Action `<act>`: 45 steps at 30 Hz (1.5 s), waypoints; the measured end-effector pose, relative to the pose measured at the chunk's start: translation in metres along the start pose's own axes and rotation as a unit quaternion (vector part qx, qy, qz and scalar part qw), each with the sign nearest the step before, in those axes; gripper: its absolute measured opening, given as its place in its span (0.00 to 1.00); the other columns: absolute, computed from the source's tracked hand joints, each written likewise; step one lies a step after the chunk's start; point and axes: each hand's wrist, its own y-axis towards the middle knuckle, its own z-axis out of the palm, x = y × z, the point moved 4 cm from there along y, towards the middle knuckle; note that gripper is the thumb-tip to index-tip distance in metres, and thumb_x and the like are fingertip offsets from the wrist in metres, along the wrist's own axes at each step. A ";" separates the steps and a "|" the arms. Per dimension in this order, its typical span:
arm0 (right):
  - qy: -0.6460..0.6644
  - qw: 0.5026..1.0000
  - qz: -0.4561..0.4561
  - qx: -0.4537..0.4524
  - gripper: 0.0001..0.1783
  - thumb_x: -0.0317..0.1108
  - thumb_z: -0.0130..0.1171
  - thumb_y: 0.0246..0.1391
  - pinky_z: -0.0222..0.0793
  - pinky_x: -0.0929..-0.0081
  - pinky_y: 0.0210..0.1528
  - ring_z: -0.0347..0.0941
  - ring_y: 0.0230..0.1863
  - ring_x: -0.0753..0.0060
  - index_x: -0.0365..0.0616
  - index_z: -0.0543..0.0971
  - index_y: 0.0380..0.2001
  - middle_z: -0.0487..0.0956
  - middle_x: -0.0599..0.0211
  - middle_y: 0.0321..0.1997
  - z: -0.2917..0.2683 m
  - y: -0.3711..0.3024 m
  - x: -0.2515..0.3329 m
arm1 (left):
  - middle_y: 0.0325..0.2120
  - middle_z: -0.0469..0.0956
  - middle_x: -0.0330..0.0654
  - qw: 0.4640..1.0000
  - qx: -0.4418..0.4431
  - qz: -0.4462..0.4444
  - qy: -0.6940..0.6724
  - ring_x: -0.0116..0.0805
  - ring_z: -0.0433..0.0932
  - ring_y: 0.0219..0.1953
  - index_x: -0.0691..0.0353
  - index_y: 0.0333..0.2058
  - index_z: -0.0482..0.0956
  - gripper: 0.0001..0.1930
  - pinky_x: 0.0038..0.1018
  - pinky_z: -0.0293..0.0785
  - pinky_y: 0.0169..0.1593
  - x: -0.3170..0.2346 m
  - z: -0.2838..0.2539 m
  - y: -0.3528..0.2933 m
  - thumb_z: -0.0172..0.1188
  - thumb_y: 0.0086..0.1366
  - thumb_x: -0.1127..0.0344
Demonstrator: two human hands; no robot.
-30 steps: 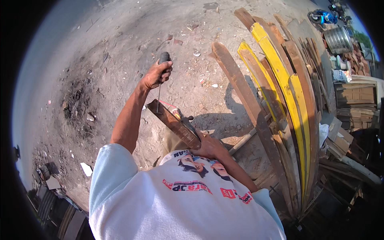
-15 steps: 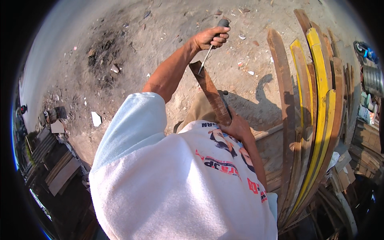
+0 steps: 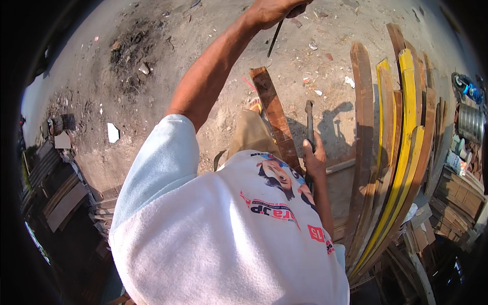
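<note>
My left hand (image 3: 274, 7) is raised at the top edge, shut on a thin dark tool handle (image 3: 274, 36) that slants down from the fist; the tool's head is out of view. My right hand (image 3: 314, 158) grips a dark metal bar (image 3: 308, 119) that stands upright next to a brown wooden plank (image 3: 274, 117). The plank leans from the ground toward my body. My white printed shirt hides its lower end. A foot in a sandal (image 3: 255, 105) shows to the left of the plank.
A stack of long brown and yellow-painted planks (image 3: 406, 132) leans at the right. Wooden crates (image 3: 457, 203) and a metal drum (image 3: 470, 122) stand beyond it. Stacked boards (image 3: 56, 188) lie at the left. The sandy ground (image 3: 152, 76) carries scraps and a white piece (image 3: 113, 132).
My left arm has swung upward with the tool, from near the plank to the top edge. The right hand stays low by the plank.
</note>
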 end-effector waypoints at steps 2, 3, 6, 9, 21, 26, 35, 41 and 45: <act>0.001 0.993 -0.091 -0.071 0.36 0.49 0.60 0.67 0.74 0.62 0.52 0.80 0.49 0.56 0.35 0.66 0.67 0.81 0.46 0.50 -0.014 -0.003 0.019 | 0.16 0.70 0.30 0.993 -0.087 -0.011 -0.074 0.19 0.66 0.16 0.56 0.31 0.74 0.17 0.20 0.64 0.21 -0.062 -0.010 -0.026 0.69 0.65 0.51; 0.040 0.991 -0.103 -0.077 0.34 0.47 0.60 0.66 0.74 0.64 0.46 0.79 0.43 0.60 0.34 0.67 0.65 0.80 0.50 0.44 -0.022 -0.006 0.028 | 0.17 0.71 0.31 0.994 -0.103 -0.030 -0.031 0.21 0.68 0.17 0.57 0.30 0.74 0.18 0.21 0.65 0.22 -0.069 -0.013 -0.043 0.70 0.65 0.51; 0.155 0.965 -0.186 -0.105 0.22 0.42 0.59 0.67 0.69 0.73 0.29 0.73 0.26 0.74 0.35 0.71 0.52 0.76 0.63 0.29 -0.050 -0.018 0.065 | 0.17 0.72 0.32 0.988 -0.122 -0.056 0.071 0.21 0.69 0.17 0.58 0.30 0.75 0.22 0.22 0.68 0.22 -0.077 -0.013 -0.094 0.73 0.62 0.47; 0.243 0.908 -0.338 -0.050 0.16 0.42 0.55 0.69 0.64 0.74 0.22 0.68 0.19 0.79 0.41 0.70 0.34 0.71 0.72 0.19 -0.076 -0.010 0.140 | 0.19 0.74 0.32 0.964 -0.186 -0.106 0.159 0.21 0.73 0.21 0.57 0.36 0.76 0.26 0.23 0.71 0.23 -0.051 -0.005 -0.186 0.72 0.61 0.40; 0.122 0.817 -0.561 -0.047 0.11 0.36 0.60 0.68 0.68 0.76 0.21 0.67 0.18 0.79 0.39 0.74 0.40 0.70 0.73 0.21 -0.042 0.017 0.384 | 0.38 0.81 0.56 0.919 -0.152 -0.342 0.121 0.50 0.82 0.41 0.61 0.67 0.59 0.35 0.44 0.77 0.46 0.091 0.093 -0.341 0.50 0.74 0.41; 0.121 0.838 -0.533 0.002 0.13 0.39 0.59 0.69 0.66 0.76 0.21 0.68 0.19 0.79 0.41 0.72 0.35 0.71 0.72 0.22 0.037 0.064 0.449 | 0.42 0.80 0.70 0.941 -0.091 -0.319 0.072 0.72 0.78 0.48 0.53 0.75 0.50 0.33 0.51 0.72 0.56 0.121 0.119 -0.342 0.46 0.77 0.52; -0.085 0.848 -0.523 0.022 0.12 0.34 0.56 0.65 0.70 0.58 0.39 0.73 0.31 0.54 0.36 0.76 0.45 0.76 0.51 0.29 0.149 0.152 0.445 | 0.64 0.63 0.71 0.877 0.061 -0.475 -0.019 0.68 0.65 0.67 0.56 0.74 0.55 0.63 0.55 0.61 0.70 0.090 0.128 -0.326 0.49 0.52 0.12; -0.211 0.896 -0.374 0.116 0.22 0.45 0.58 0.62 0.73 0.55 0.36 0.80 0.33 0.46 0.31 0.79 0.40 0.80 0.40 0.29 0.194 0.182 0.429 | 0.62 0.68 0.67 0.874 0.010 -0.483 -0.060 0.62 0.66 0.68 0.70 0.71 0.56 0.70 0.48 0.63 0.70 0.101 0.151 -0.317 0.64 0.44 0.17; -0.199 0.890 -0.404 0.069 0.25 0.48 0.59 0.62 0.73 0.54 0.35 0.82 0.33 0.48 0.30 0.79 0.38 0.81 0.39 0.29 0.193 0.201 0.415 | 0.60 0.72 0.63 0.890 -0.039 -0.427 -0.156 0.55 0.68 0.67 0.70 0.70 0.59 0.66 0.41 0.64 0.70 0.092 0.148 -0.314 0.73 0.43 0.25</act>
